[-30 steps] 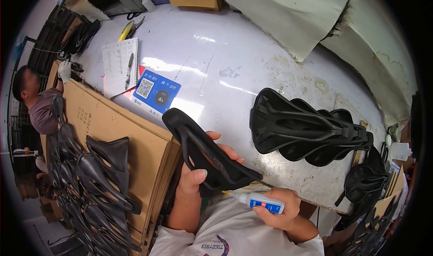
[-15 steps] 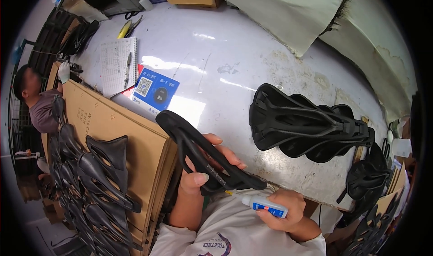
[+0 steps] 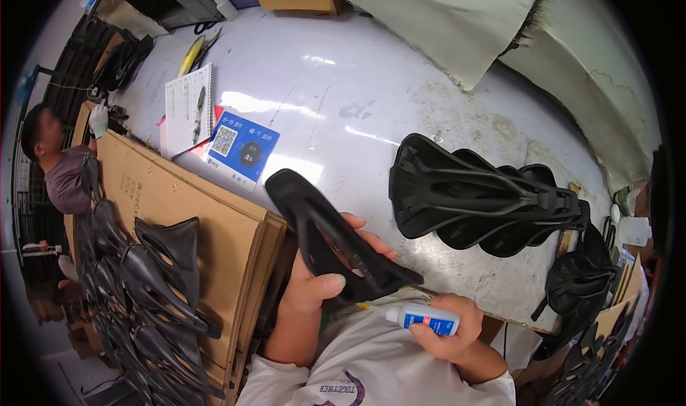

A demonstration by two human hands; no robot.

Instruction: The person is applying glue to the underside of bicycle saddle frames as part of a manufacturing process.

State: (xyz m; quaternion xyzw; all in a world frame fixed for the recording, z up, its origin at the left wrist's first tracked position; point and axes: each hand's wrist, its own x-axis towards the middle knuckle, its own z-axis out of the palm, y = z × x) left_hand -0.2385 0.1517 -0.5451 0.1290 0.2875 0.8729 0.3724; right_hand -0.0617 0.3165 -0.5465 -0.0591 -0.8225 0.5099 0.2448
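A black bicycle saddle (image 3: 304,200) with a long central opening rests in my left hand (image 3: 312,290), thumb on the near side and fingertips showing beyond it. It is held tilted above the table's front edge. In my right hand (image 3: 457,327) is a small white squeeze bottle (image 3: 429,313) with a blue label, probably glue. Its nozzle points left, close below the saddle's near end but apart from it. To the right, several nested black saddles (image 3: 464,188) lie on the white table (image 3: 343,149).
Many black saddles (image 3: 161,284) cover cardboard sheets (image 3: 207,199) at left. A notebook (image 3: 186,95) with a pen, a blue card (image 3: 246,145) and yellow-handled pliers (image 3: 191,54) lie farther back. Another person (image 3: 61,159) works far left. More saddles (image 3: 582,284) are at right.
My left hand has turned the saddle a little and its far end has shifted right. The bottle stays close to the saddle's near end. The whole view has shifted slightly.
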